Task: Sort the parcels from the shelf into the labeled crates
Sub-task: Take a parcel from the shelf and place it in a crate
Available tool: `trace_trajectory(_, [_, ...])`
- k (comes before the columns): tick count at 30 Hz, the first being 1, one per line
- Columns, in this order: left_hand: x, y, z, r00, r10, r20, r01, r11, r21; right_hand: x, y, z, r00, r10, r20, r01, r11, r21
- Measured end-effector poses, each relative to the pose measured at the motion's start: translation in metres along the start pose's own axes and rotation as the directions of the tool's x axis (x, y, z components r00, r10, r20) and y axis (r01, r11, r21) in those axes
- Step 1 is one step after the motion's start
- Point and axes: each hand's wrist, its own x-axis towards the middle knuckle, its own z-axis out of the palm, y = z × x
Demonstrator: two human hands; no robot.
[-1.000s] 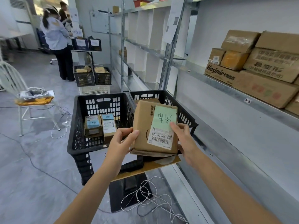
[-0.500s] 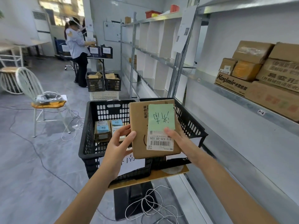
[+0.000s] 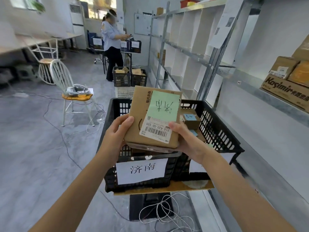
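While left hand and right hand grip it, brown parcel, green handwritten note, barcode label

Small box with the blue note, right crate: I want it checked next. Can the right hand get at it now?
Probably not yet: the right hand grips the parcel with the left hand. The box lies uncovered in the crate just beside it, so once freed, reach looks easy.

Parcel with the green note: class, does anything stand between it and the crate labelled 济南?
Nothing visible does. The left hand and the right hand hold the parcel over the open top of the crate. The parcel hides most of the crate's inside, so what lies there cannot be told.
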Motion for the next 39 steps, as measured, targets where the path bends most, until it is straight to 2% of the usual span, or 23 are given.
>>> trace_trajectory(6, [0.044,-0.017,0.0,0.997,-0.06,-0.039,0.066,0.986,0.15,0.064,0.009,-0.033,1.0,0.014,0.011,-0.015,0.995,0.095])
trace_trajectory(10, [0.085,-0.026,-0.017,0.975,-0.104,-0.198,0.152,0.958,0.245,0.108,0.01,-0.054,0.999,0.047,0.002,-0.046,0.987,0.154])
trace_trajectory(19, [0.134,-0.052,-0.028,0.937,-0.012,-0.348,0.211,0.816,0.538,0.179,0.033,-0.071,0.969,0.228,0.099,-0.247,0.932,0.266])
trace_trajectory(24, [0.146,-0.07,-0.032,0.917,-0.044,-0.397,0.274,0.792,0.546,0.201,0.052,-0.064,0.941,0.32,0.11,-0.338,0.908,0.249])
trace_trajectory(33, [0.192,-0.077,-0.054,0.921,-0.101,-0.375,0.307,0.782,0.542,0.247,0.033,-0.069,0.945,0.309,0.103,-0.326,0.911,0.255])
trace_trajectory(39, [0.226,-0.071,-0.076,0.93,-0.117,-0.35,0.285,0.829,0.481,0.254,0.066,-0.052,0.883,0.46,0.098,-0.467,0.834,0.294])
